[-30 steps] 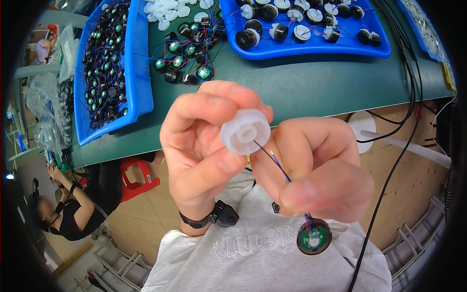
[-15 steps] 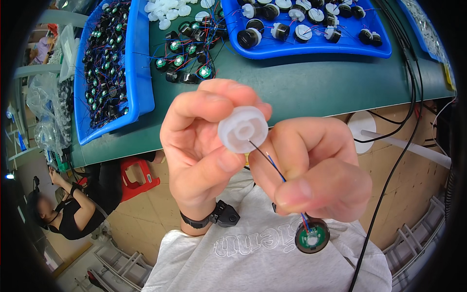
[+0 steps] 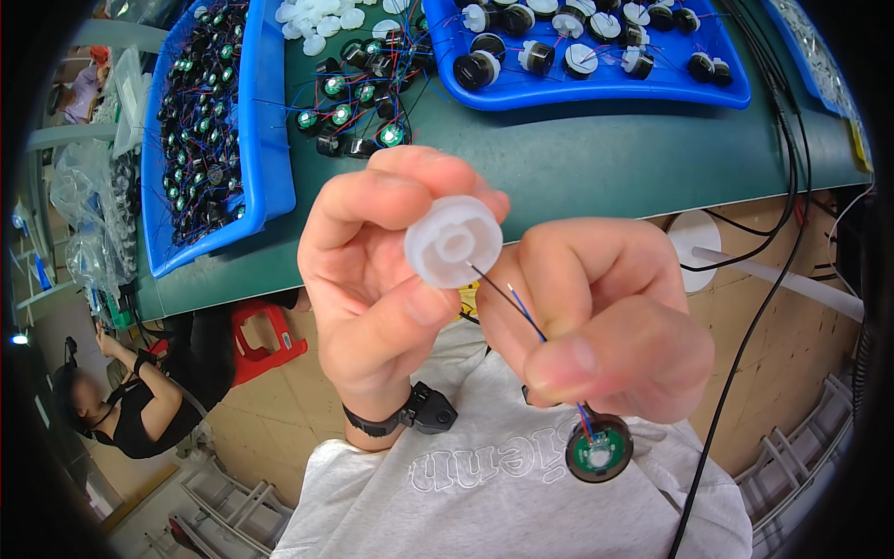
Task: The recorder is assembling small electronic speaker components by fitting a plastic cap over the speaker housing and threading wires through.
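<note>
A translucent white cap [image 3: 453, 241] is raised in front of the wearer's chest, its hollow side with a central ring facing the camera. The left hand [image 3: 361, 265] holds it by the rim between thumb and fingers. The right hand [image 3: 610, 321], just beside it on the right, pinches thin wires [image 3: 531, 320] between thumb and curled fingers. The black wire's tip meets the cap beside the ring; whether it passes through cannot be told. The blue wire's bare end stands apart from the cap. Below the right hand, nearer the wearer, hangs a round black part [image 3: 599, 448] with a green board.

Beyond the hands, on the green table [image 3: 596, 158], lie loose black parts [image 3: 358, 98] and, farther off, white caps [image 3: 317, 20]. A blue tray [image 3: 265, 121] of wired parts stands left; another blue tray [image 3: 596, 95], far right of the loose parts, holds black parts with white caps.
</note>
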The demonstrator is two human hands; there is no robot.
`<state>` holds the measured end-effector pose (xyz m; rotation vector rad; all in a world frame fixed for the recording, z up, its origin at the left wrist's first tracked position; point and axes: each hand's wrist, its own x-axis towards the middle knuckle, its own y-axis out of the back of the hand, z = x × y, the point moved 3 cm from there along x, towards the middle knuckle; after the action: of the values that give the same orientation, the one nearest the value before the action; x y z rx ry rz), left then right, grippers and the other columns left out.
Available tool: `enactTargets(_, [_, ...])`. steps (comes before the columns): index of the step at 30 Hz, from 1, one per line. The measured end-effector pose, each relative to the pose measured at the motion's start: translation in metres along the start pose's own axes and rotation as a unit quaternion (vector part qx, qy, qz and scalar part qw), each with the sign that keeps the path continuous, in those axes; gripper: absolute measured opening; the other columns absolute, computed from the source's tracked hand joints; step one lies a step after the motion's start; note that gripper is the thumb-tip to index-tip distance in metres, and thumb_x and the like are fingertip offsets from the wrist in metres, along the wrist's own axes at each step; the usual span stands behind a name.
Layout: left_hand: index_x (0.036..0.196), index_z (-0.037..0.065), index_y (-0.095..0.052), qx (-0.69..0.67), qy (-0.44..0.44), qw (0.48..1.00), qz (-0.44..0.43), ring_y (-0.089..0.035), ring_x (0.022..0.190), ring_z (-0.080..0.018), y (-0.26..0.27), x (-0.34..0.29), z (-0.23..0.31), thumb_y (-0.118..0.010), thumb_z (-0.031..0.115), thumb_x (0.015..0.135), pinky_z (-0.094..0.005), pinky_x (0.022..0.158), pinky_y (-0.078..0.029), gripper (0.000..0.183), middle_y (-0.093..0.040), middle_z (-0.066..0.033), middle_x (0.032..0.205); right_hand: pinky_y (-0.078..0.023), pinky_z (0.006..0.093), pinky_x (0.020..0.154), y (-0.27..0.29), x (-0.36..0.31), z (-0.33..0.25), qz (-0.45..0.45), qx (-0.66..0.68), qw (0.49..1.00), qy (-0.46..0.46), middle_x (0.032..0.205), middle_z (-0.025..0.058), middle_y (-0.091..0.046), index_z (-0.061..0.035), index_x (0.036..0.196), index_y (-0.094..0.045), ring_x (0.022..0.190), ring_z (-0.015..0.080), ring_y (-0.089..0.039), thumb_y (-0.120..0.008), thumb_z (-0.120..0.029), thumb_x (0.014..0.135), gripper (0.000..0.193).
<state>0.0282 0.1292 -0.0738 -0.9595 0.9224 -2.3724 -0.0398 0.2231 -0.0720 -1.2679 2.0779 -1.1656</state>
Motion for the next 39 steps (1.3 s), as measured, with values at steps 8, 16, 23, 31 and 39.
enactTargets(8, [0.104,-0.002,-0.050,0.022,0.013,1.000,-0.011,-0.052,0.099,-0.0255,0.0016,0.0013,0.0016,-0.057,-0.006,0.066,-0.0396,0.088,-0.044,0.038,-0.047,-0.0186,0.111,-0.025,0.0238,0.047,0.0007,0.0014,-0.0012,0.001,-0.003,1.000,-0.004,0.055,0.0020,-0.045,-0.0051,0.055,-0.046,0.050,0.0101,-0.037,-0.058,0.002,0.059,0.015])
enactTargets(16, [0.104,-0.003,-0.050,0.022,0.003,1.000,0.002,-0.052,0.098,-0.0257,-0.0008,0.0011,0.0001,-0.056,-0.007,0.067,-0.0389,0.088,-0.043,0.037,-0.047,-0.0195,0.111,-0.025,0.0238,0.047,-0.0010,0.0033,-0.0007,0.000,0.003,1.000,-0.009,0.055,0.0021,-0.045,-0.0050,0.055,-0.046,0.050,0.0101,-0.037,-0.058,0.001,0.059,0.014])
enactTargets(23, [0.101,-0.004,-0.050,-0.012,-0.015,1.000,0.007,-0.053,0.093,-0.0275,-0.0050,0.0012,-0.0041,-0.055,-0.009,0.066,-0.0350,0.079,-0.045,0.036,-0.048,-0.0223,0.106,-0.025,0.0238,0.048,-0.0038,0.0042,-0.0003,0.000,0.008,1.000,-0.017,0.055,0.0021,-0.045,-0.0050,0.055,-0.046,0.050,0.0102,-0.037,-0.057,0.001,0.059,0.014])
enactTargets(31, [0.100,-0.004,-0.051,-0.034,-0.012,0.999,0.022,-0.053,0.092,-0.0280,-0.0074,-0.0008,-0.0055,-0.058,-0.009,0.064,-0.0360,0.079,-0.046,0.037,-0.048,-0.0219,0.106,-0.025,0.0238,0.048,-0.0050,0.0034,-0.0013,0.000,0.006,1.000,-0.024,0.055,0.0022,-0.045,-0.0049,0.055,-0.046,0.051,0.0102,-0.037,-0.057,0.001,0.059,0.013])
enactTargets(39, [0.100,-0.002,-0.051,-0.033,-0.015,0.999,0.024,-0.053,0.093,-0.0283,-0.0054,-0.0010,-0.0036,-0.058,-0.009,0.064,-0.0379,0.080,-0.045,0.038,-0.048,-0.0210,0.107,-0.025,0.0238,0.048,-0.0057,0.0048,-0.0011,0.001,0.006,1.000,-0.024,0.055,0.0023,-0.045,-0.0048,0.055,-0.046,0.051,0.0103,-0.038,-0.057,0.000,0.059,0.013])
